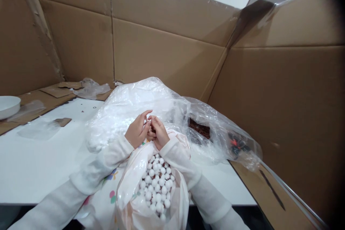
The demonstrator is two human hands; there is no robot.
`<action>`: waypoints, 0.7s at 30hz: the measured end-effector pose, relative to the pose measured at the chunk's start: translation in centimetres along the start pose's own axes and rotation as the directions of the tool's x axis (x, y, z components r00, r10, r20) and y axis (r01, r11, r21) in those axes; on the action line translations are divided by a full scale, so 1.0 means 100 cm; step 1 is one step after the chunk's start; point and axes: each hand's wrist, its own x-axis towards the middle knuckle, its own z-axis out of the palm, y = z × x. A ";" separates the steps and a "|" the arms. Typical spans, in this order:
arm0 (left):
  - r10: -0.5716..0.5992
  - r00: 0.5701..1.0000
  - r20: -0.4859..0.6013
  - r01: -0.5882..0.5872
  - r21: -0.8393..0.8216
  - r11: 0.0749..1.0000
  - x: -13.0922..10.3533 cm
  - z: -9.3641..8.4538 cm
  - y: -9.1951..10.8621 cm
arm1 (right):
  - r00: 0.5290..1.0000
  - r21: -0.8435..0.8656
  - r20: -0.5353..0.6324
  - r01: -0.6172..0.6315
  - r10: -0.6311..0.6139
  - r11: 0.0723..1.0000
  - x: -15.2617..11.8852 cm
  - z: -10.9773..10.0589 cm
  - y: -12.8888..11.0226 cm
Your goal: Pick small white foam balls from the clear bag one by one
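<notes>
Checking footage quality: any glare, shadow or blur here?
Head view: glare streaks the large clear bag; soft shadow falls on the back cardboard wall; darkness covers the far right edge; detail between the left hand and right hand is too soft to read.

The open bag [126,194], thin pinkish-white plastic with a slight sheen, stands at the table's near edge, about midway along, its mouth gaping upward and its sides creased and slack. Inside lie many small, round, matt white balls [157,183], heaped loosely against one another, with reddish-brown bits showing in the gaps between them. Beyond it, the large clear sack [134,97] rests on the table as a broad, bulging mound, reaching toward the far edge. Its wrinkled, shiny film covers a dense white filling [107,133], whose small round pieces show most clearly at its near left side.
</notes>
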 end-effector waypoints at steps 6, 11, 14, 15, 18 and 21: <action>0.018 1.000 0.025 -0.018 0.017 1.000 -0.002 -0.001 -0.003 | 0.999 0.151 -0.017 -0.031 0.034 0.988 0.001 -0.003 -0.006; 0.088 0.995 0.046 -0.085 -0.057 0.995 -0.003 -0.002 -0.003 | 0.994 0.272 -0.010 -0.102 0.109 0.957 0.006 -0.011 -0.006; 0.149 0.987 0.064 -0.143 -0.098 0.985 -0.003 -0.003 -0.003 | 0.990 0.340 -0.016 -0.124 0.137 0.932 0.009 -0.015 -0.004; 0.156 0.985 0.068 -0.147 -0.122 0.982 -0.003 -0.004 -0.002 | 0.989 0.359 -0.023 -0.127 0.145 0.925 0.010 -0.016 -0.004; 0.133 0.989 0.066 -0.108 -0.294 0.950 -0.002 -0.006 0.004 | 0.986 0.413 -0.060 -0.116 0.154 0.903 0.010 -0.016 -0.004; 0.195 0.970 0.143 -0.112 -0.451 0.885 -0.002 -0.009 0.014 | 0.971 0.430 -0.156 -0.096 0.179 0.897 0.009 -0.015 -0.005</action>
